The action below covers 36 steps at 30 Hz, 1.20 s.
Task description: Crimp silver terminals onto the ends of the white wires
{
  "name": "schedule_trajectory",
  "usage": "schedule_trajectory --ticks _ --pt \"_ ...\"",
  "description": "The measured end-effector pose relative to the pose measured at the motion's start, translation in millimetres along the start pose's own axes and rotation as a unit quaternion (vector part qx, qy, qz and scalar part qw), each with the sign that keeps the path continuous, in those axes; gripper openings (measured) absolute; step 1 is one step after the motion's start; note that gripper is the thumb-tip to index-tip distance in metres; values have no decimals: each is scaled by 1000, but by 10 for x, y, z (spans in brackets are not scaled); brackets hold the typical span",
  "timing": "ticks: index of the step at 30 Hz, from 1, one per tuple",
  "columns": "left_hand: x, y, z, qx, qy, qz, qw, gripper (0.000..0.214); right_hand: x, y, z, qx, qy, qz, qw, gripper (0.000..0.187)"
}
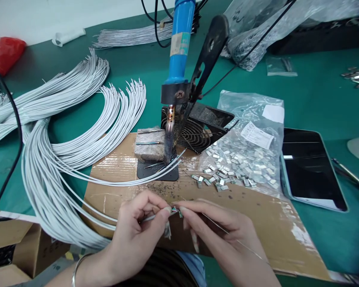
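My left hand (137, 233) pinches the stripped end of a thin white wire (151, 217) between thumb and forefinger, near the front edge of a cardboard sheet (275, 223). My right hand (221, 235) pinches a small metal clip (176, 210) against that wire end, and a thin strand of solder wire (227, 233) runs back across it. The fingertips of both hands meet just in front of me. Beyond them a blue-handled soldering iron (179, 48) stands clamped upright in a black stand, tip down over a black base plate (157, 170).
Bundles of white wires (77, 131) curve over the green table at left. A heap of metal clips (239, 159) spills from a clear bag right of the iron. A small fan (197, 131) sits behind it, a dark tablet (311, 167) at right, a cardboard box (14, 247) at lower left.
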State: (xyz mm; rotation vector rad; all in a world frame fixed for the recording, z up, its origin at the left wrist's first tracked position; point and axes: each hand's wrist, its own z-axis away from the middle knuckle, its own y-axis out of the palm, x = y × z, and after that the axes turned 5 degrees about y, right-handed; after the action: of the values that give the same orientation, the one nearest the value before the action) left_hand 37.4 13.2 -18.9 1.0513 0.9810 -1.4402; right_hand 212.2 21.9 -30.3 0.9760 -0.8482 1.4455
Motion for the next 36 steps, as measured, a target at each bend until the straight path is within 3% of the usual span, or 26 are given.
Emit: schedule_trajectory --ticks 10,17,22,26,36 --pt "-18 -16 12 15 -30 18 999 30 -69 30 16 4 -45 -3 999 14" --pt "-30 -8 5 20 -31 -4 999 30 -35 -67 24 3 -136 66 989 15" --pt "-34 -18 13 19 -43 9 999 31 -69 -138 -1 -52 -142 77 985 17" --pt "-27 -17 32 23 -56 36 997 32 -101 -129 -40 -1 -150 74 986 21" --pt "-16 -43 68 41 -69 72 994 32 -84 -179 -64 76 -259 97 958 34"
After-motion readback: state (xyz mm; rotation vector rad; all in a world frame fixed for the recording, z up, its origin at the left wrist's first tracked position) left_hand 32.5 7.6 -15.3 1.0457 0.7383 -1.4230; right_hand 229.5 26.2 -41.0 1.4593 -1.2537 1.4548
